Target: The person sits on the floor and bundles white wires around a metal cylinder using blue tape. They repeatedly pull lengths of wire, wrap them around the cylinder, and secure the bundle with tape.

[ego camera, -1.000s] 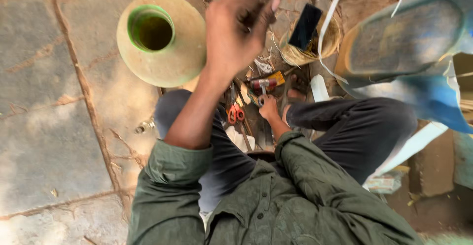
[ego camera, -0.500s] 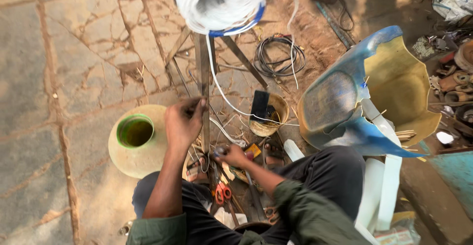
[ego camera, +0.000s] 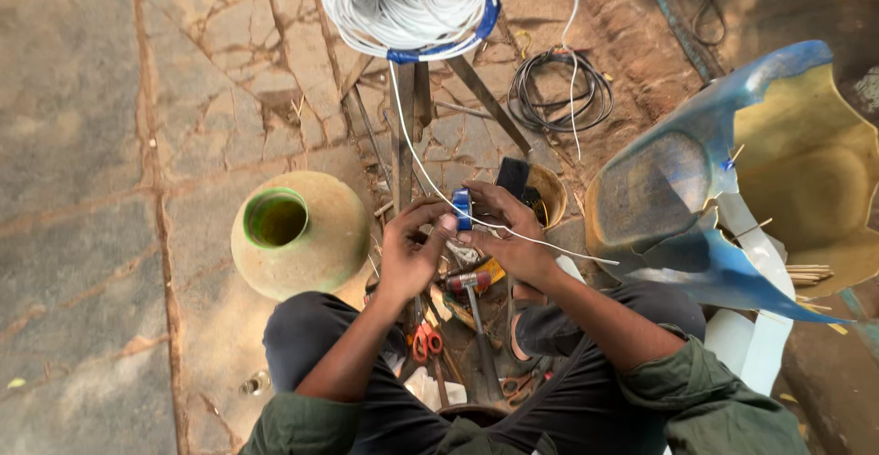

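Both hands meet over the stone floor [ego camera: 82,144]: the right hand [ego camera: 513,235] pinches a small blue tape roll [ego camera: 462,208] against thin white wire [ego camera: 421,167]; the left hand [ego camera: 407,254] steadies it, wrapping apparently unfinished.

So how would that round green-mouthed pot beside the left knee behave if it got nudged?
The pot looks like fired clay, so probably stiff, fairly heavy and breakable on the stone floor. Its rounded belly suggests it could rock or roll if pushed hard. Neither the left hand nor the right hand touches it.

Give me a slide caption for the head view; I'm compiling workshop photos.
Both hands, left hand and right hand, hold a small blue part on white wire from a coil.
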